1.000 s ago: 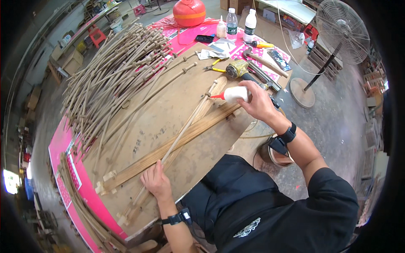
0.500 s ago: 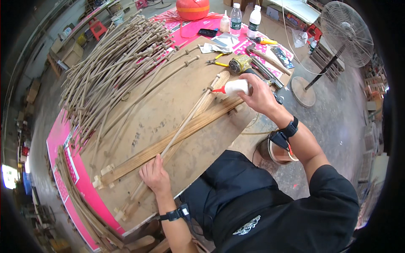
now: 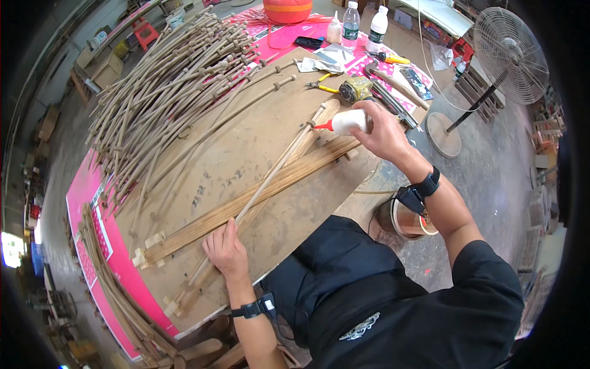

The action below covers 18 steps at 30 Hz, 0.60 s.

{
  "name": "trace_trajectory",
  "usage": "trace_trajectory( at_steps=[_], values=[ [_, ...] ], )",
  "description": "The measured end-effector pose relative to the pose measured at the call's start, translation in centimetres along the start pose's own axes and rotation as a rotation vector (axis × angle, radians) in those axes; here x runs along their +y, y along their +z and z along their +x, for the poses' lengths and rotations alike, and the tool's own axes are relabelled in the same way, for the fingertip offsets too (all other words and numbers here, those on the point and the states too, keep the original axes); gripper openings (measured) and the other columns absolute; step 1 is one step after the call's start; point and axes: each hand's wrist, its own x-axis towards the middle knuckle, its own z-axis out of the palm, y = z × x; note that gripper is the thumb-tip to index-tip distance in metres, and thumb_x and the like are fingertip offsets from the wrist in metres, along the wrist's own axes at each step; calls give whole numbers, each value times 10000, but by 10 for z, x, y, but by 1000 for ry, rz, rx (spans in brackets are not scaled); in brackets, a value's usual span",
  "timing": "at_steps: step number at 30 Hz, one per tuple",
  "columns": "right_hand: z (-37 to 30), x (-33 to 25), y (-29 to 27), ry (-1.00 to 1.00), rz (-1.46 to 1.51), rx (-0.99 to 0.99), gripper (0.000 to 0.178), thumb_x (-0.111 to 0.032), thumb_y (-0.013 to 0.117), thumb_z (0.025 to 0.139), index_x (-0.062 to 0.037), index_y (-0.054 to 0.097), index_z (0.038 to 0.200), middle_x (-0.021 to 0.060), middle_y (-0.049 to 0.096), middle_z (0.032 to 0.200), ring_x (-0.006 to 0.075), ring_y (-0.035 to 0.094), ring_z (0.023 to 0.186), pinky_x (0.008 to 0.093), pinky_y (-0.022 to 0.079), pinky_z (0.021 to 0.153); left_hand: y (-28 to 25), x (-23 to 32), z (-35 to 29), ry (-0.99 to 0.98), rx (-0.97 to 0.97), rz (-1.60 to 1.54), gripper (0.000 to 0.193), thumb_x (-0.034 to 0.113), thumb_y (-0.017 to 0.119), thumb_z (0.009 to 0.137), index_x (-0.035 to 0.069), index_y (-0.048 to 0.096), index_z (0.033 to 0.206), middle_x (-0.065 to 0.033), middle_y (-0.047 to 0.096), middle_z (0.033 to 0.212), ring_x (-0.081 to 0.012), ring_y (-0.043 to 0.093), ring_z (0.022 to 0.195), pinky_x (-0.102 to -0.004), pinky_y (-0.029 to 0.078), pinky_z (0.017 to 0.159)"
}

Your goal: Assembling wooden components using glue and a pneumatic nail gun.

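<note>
My right hand [image 3: 387, 136] grips a white squeeze bottle [image 3: 348, 122], tilted nearly level, its red nozzle at the small collar [image 3: 311, 123] near the far end of a thin wooden rod [image 3: 265, 182]. Whether anything flows from the nozzle is too small to tell. Lower down, my left hand [image 3: 226, 251] is closed around the same rod near its near end. The rod slants across grooved wooden strips [image 3: 200, 232] that form a narrow jig with small blocks at the ends, lying on a brown board [image 3: 209, 184].
A big pile of knobbed rods [image 3: 166, 98] covers the far left. Yellow-handled pliers [image 3: 324, 83], a tape-wrapped tool [image 3: 356, 90], a hammer [image 3: 402, 83] and plastic bottles [image 3: 351, 26] lie or stand beyond my right hand. A standing fan [image 3: 510, 55] is at the right. Bent strips [image 3: 117, 289] lie left.
The bottle in my right hand has tipped slightly, its nozzle staying by the rod's collar. My left hand keeps its place on the rod. The whole view has shifted a little.
</note>
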Motion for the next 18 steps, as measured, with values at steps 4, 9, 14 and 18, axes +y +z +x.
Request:
trace_trajectory(
  at_steps=[4,9,14,18],
  values=[
    [2,2,-2,47,-11,-17,471,-202,800,868,-97,624,1292,194,696,1107,402,708,1014,472,562,894,-2,2,1,-5,5,-4,215,133,770,913,112,781,1127,-39,724,990,-272,660,948,-442,488,865],
    [4,2,-2,11,-20,-8,461,-204,801,867,-98,628,1282,189,691,1089,399,708,999,473,563,882,-2,2,1,-11,1,-2,220,124,769,911,116,782,1130,-36,725,990,-269,658,959,-440,485,869],
    [4,0,-2,-5,-37,-2,452,-208,801,868,-103,631,1273,181,686,1071,399,706,982,474,562,869,-1,2,1,1,4,-11,228,126,770,909,118,780,1137,-35,728,998,-270,657,962,-442,485,872],
    [4,0,-2,-22,-76,6,474,-196,813,865,-99,632,1293,173,695,1081,349,718,933,435,570,845,0,1,1,8,8,-2,231,134,774,906,121,781,1137,-34,728,1000,-274,656,960,-443,485,866]
  ],
)
